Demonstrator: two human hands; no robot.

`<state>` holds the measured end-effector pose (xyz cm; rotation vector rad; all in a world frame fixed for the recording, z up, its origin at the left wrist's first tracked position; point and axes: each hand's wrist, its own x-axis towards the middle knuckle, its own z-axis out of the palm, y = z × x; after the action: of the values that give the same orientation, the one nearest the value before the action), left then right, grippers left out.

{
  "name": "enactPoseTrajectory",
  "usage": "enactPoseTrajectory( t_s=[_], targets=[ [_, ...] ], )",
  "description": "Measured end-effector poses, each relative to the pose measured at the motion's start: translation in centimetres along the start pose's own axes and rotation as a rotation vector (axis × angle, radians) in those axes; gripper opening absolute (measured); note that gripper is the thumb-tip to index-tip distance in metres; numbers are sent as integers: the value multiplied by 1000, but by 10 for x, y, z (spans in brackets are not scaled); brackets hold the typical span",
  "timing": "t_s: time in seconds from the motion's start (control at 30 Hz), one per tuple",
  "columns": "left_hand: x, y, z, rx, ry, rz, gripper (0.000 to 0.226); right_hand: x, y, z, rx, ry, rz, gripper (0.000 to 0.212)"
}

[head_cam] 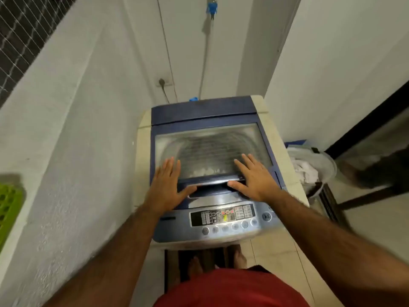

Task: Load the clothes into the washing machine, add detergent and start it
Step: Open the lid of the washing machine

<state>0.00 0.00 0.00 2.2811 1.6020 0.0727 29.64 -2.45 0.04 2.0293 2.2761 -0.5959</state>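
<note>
A top-loading washing machine (146, 129) with a blue frame stands in a narrow corner. Its glass lid (210, 142) is down, and the steel drum shows through it with something pale at the bottom. My left hand (166, 182) lies flat on the lid's front left, thumb by the lid handle (212, 185). My right hand (252, 176) lies flat on the front right, thumb at the handle too. The control panel (223, 216) with lit red and yellow marks and a row of round buttons sits below my hands.
A pale bucket (325, 160) holding white cloth stands right of the machine. A green basket (8, 209) pokes in at the left edge. White walls close in on both sides. A wall socket (164, 82) with a plugged cord and a blue tap (212, 7) are behind.
</note>
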Motion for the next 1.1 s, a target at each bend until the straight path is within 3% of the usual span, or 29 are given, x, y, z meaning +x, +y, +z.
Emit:
enactPoseTrajectory(
  t_s=[0.3, 0.53, 0.73, 0.93, 1.1],
  targets=[
    [-28, -3, 33, 37, -22, 86, 110, -33, -15, 42, -53, 123, 48, 93],
    [-42, 17, 45, -69, 249, 224, 58, -43, -47, 55, 14, 316, -57, 57],
    [-32, 32, 46, -85, 184, 311, 54, -32, -53, 49, -44, 193, -85, 40],
    [-26, 40, 55, 87, 73, 214, 58, -27, -48, 46, -23, 37, -43, 69],
    [-27, 48, 56, 119, 40, 169, 74, -28, -45, 40, 10, -7, -53, 50]
  ],
)
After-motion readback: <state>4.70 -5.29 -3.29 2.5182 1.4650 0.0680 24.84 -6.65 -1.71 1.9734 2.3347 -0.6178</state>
